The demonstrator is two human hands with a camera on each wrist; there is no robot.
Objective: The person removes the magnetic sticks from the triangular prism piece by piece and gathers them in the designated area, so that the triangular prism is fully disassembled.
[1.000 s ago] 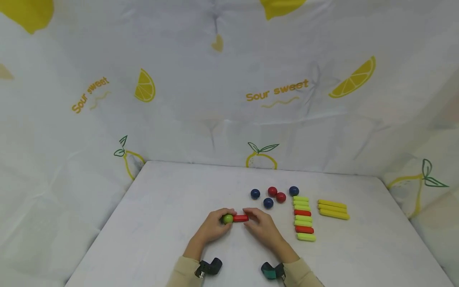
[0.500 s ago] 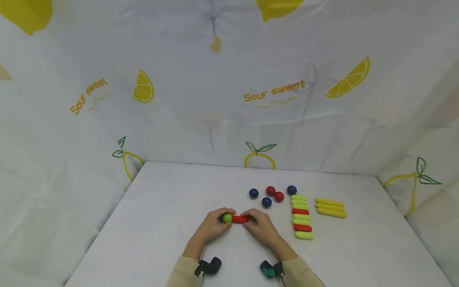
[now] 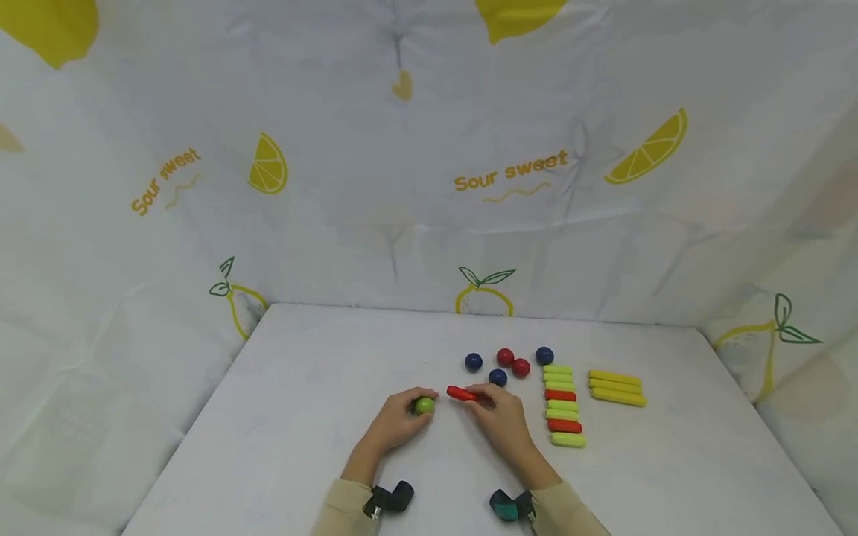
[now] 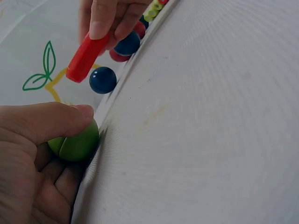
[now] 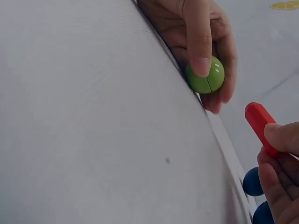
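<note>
My left hand point(image 3: 394, 423) grips a glossy green ball point(image 3: 424, 406) low at the table surface, the thumb over it. A thin seam runs across the ball point(image 5: 208, 77) in the right wrist view. Between thumb and fingers, my right hand point(image 3: 504, 426) pinches one end of a short red stick point(image 3: 459, 393). The stick's free end points left, and in the left wrist view the red stick point(image 4: 85, 59) is held above the table, apart from the green ball point(image 4: 77, 143). Part of the stick is hidden by the right fingers.
Blue balls point(image 3: 497, 377) and red balls point(image 3: 520, 368) lie beyond the right hand. To their right runs a column of several short yellow-green sticks point(image 3: 561, 406) and red sticks point(image 3: 564, 426). Three longer yellow sticks point(image 3: 615, 387) lie farther right. A printed curtain point(image 3: 375, 186) hangs behind the white table point(image 3: 302, 387).
The red stick lay against the green ball between both hands; now my right hand has lifted it off, slightly away and to the right, and tilted it. The left hand stays in place.
</note>
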